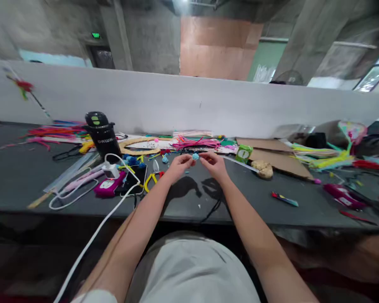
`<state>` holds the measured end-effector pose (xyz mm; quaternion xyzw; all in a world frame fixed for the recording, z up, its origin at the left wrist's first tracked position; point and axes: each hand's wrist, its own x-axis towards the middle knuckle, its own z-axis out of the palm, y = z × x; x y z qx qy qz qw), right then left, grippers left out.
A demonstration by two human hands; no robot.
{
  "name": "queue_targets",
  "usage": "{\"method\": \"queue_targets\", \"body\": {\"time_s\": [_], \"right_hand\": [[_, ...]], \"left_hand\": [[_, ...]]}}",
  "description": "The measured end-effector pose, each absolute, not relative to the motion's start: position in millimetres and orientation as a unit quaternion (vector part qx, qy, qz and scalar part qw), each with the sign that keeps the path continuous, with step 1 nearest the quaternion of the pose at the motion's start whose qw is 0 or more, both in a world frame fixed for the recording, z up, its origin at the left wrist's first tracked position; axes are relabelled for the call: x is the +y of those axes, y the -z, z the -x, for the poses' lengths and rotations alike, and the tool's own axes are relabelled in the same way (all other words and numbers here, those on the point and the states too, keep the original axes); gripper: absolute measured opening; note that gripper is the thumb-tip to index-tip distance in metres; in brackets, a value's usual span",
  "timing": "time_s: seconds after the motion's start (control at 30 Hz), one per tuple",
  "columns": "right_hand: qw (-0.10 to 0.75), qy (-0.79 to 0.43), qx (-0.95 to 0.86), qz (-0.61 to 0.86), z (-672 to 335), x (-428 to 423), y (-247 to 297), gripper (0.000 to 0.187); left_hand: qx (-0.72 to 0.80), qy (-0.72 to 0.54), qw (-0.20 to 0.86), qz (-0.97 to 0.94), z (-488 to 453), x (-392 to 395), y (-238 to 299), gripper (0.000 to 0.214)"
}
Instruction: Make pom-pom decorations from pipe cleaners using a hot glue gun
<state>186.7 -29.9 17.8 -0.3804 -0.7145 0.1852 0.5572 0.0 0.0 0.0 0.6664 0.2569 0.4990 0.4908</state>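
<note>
A small light-blue fuzzy ball [195, 156], apparently twisted from pipe cleaner, is held up just above the dark table. My left hand [180, 166] pinches it from the left between thumb and fingers. From the other side my right hand [215, 165] meets it with thumb and fingertips closed on its edge. Another small blue fuzzy piece [165, 159] lies to the left of my left hand. Nearby are pliers with yellow handles [150, 182], partly behind my left forearm, and dark-blue fuzzy pieces [132, 160].
On the left stand a black tumbler [103, 136], a magenta box [109, 186] and a white cable [97, 229]. Pink pipe cleaners [196, 143] lie at the back. To the right are a green box [244, 154], cardboard [287, 164] and a utility knife [284, 199]. Part of another person shows far right.
</note>
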Motion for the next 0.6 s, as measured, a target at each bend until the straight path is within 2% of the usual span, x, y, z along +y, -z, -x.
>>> {"method": "queue_targets", "body": {"time_s": [0.17,0.6], "right_hand": [[0.559,-0.190,-0.709,0.386,-187.0,-32.1,-19.8,0.021],[0.559,-0.205,-0.696,0.402,-186.3,-31.5,-18.0,0.018]], "left_hand": [[0.268,-0.499,0.502,-0.654,-1.6,-2.7,-1.9,0.040],[0.229,-0.506,0.525,-0.645,-1.6,-2.7,-0.2,0.034]]}}
